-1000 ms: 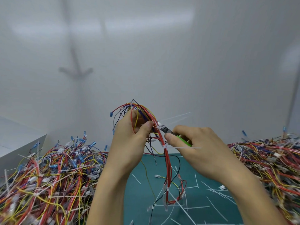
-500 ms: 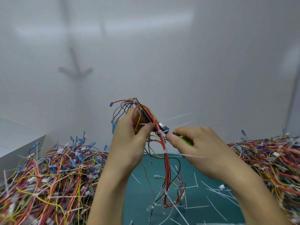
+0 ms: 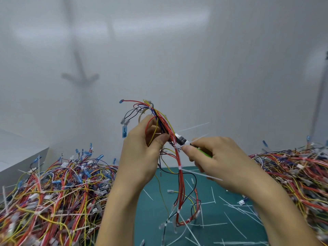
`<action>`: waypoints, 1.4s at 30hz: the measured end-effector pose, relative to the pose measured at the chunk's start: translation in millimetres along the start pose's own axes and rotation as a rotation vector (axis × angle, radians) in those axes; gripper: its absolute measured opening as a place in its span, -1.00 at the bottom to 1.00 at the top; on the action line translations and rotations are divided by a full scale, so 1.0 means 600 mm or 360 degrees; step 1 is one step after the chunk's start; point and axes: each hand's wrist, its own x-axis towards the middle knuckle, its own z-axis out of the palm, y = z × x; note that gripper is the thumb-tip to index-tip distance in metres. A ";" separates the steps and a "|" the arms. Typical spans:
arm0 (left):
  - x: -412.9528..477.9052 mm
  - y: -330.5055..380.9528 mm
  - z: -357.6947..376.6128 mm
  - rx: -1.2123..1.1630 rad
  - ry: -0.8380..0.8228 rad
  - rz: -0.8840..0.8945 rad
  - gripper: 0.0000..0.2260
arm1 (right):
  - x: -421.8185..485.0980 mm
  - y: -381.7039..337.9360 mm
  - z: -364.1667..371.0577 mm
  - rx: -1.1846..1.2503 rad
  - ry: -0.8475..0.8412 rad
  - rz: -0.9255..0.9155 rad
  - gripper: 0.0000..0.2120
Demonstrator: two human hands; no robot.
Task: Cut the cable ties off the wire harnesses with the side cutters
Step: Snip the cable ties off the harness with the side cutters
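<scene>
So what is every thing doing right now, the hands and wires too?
Left hand: grips the wire bundle, raised.
Right hand: grips the cutters.
Cutters: nose at a white tie on the bundle; blades unclear.
Wire bundle: hanging over the green mat, ties on it.
Cut ties: lying loose on the mat.
Wire piles: heaped at both sides.

Harness (image 3: 179, 157) between wire piles (image 3: 53, 192), above mat (image 3: 154, 215).

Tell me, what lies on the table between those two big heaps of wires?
In the head view, a green mat, strewn with cut white cable ties and a few small connectors; the held wire harness dangles over it.
</scene>
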 end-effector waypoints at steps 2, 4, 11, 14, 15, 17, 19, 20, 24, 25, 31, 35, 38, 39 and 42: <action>0.000 0.000 0.000 -0.0021 0.0003 -0.0010 -0.84 | 0.000 -0.001 -0.001 0.0012 -0.0006 0.0014 -0.49; 0.000 0.001 0.000 -0.0024 0.0002 -0.0013 -0.83 | 0.000 -0.002 -0.001 0.0019 -0.0016 0.0027 -0.47; -0.001 0.003 0.003 0.0085 0.0014 0.0031 -0.84 | -0.001 -0.004 -0.004 0.0043 -0.0032 0.0050 -0.47; -0.001 0.003 0.003 0.0136 0.0017 0.0049 -0.85 | 0.000 -0.004 -0.004 0.0051 -0.0035 0.0058 -0.48; -0.001 0.003 0.004 0.0139 0.0017 0.0052 -0.85 | 0.000 -0.003 -0.004 0.0056 -0.0035 0.0060 -0.49; 0.000 0.002 0.004 0.0137 0.0020 0.0056 -0.84 | 0.001 -0.003 -0.004 0.0059 -0.0037 0.0065 -0.49; 0.000 0.001 0.005 0.0143 0.0024 0.0064 -0.85 | 0.001 -0.003 -0.004 0.0056 -0.0039 0.0071 -0.48; 0.000 0.001 0.005 0.0145 0.0028 0.0069 -0.85 | 0.001 -0.003 -0.004 0.0058 -0.0039 0.0073 -0.49; -0.001 0.000 0.006 0.0149 0.0029 0.0084 -0.86 | 0.001 -0.003 -0.005 0.0062 -0.0038 0.0070 -0.48; -0.001 -0.001 0.007 0.0157 0.0028 0.0088 -0.86 | 0.001 -0.003 -0.005 0.0067 -0.0038 0.0069 -0.48; -0.003 -0.001 0.007 0.0192 0.0044 0.0107 -0.80 | 0.001 -0.004 -0.005 0.0092 -0.0051 0.0059 -0.50; -0.003 -0.001 0.006 0.0197 0.0047 0.0126 -0.76 | 0.000 -0.005 -0.005 0.0110 -0.0061 0.0065 -0.51; -0.004 0.000 0.005 0.0242 0.0046 0.0157 -0.72 | 0.001 -0.003 -0.005 0.0128 -0.0067 0.0076 -0.53; -0.003 0.000 0.005 0.0267 0.0047 0.0172 -0.70 | 0.001 -0.002 -0.005 0.0135 -0.0074 0.0082 -0.53; -0.004 0.000 0.004 0.0304 0.0055 0.0193 -0.70 | 0.001 -0.001 -0.003 0.0175 -0.0098 0.0090 -0.54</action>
